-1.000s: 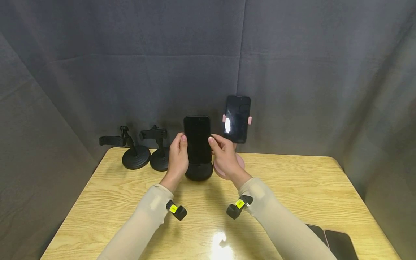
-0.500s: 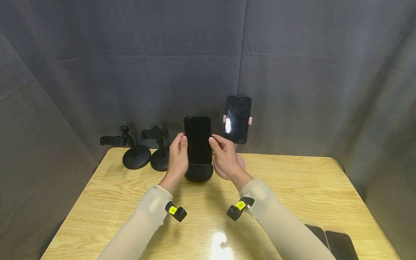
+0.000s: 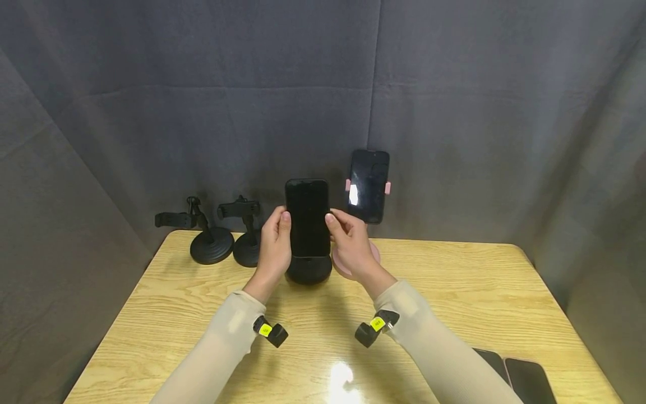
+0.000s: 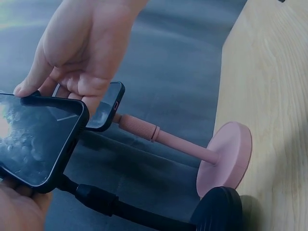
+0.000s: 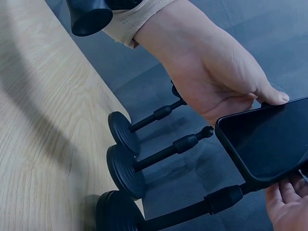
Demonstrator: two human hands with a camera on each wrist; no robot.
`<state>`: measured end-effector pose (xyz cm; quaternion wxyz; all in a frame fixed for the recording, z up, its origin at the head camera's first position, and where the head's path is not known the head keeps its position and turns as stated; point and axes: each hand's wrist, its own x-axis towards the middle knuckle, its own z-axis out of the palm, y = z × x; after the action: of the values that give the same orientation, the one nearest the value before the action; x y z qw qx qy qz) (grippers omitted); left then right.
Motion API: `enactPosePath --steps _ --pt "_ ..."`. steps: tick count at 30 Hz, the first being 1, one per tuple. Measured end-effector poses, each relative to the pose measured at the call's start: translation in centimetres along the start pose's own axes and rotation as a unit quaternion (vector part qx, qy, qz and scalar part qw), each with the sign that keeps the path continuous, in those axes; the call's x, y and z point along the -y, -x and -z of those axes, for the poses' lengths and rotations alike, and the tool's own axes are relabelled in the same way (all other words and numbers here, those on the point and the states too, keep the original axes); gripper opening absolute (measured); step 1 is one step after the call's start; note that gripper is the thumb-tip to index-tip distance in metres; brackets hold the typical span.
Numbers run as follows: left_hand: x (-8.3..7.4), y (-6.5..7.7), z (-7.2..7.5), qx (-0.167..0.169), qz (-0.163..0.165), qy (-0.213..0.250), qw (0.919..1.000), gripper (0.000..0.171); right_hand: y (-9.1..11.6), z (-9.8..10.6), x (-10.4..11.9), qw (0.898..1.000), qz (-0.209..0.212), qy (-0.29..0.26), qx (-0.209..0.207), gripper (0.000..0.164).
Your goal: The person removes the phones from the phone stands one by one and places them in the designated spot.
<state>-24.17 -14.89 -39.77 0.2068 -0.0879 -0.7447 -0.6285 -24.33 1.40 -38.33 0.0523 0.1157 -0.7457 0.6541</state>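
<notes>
A black-cased phone (image 3: 307, 219) stands upright, dark screen facing me, above the round base of a black phone stand (image 3: 309, 271). My left hand (image 3: 274, 249) grips the phone's left edge, thumb along its front rim and fingers behind. On the opposite edge, my right hand (image 3: 351, 247) holds it the same way. In the right wrist view, the stand's stem (image 5: 192, 211) runs up to the phone's lower end. The back of the phone and any clamp there are hidden.
Right of it, a pink stand (image 4: 226, 151) bears another phone (image 3: 369, 185). Two more black stands (image 3: 211, 244) with clamps (image 3: 238, 209) are at the left back. Two phones (image 3: 529, 381) lie at the table's front right. A grey curtain (image 3: 323, 84) hangs behind.
Both hands keep their grip on the phone, which stays almost in place. The wrists have dropped slightly toward me.
</notes>
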Motion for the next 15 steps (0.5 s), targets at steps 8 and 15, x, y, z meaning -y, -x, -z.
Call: enactPosePath --steps 8,15 --pt "-0.9 0.3 0.1 0.001 -0.010 -0.003 0.9999 0.027 0.4 0.3 0.6 0.999 0.012 -0.031 0.006 0.032" --pt "-1.8 0.9 0.2 0.008 -0.030 0.008 0.9995 0.028 0.9 0.8 1.1 0.997 0.026 -0.063 0.022 0.029"
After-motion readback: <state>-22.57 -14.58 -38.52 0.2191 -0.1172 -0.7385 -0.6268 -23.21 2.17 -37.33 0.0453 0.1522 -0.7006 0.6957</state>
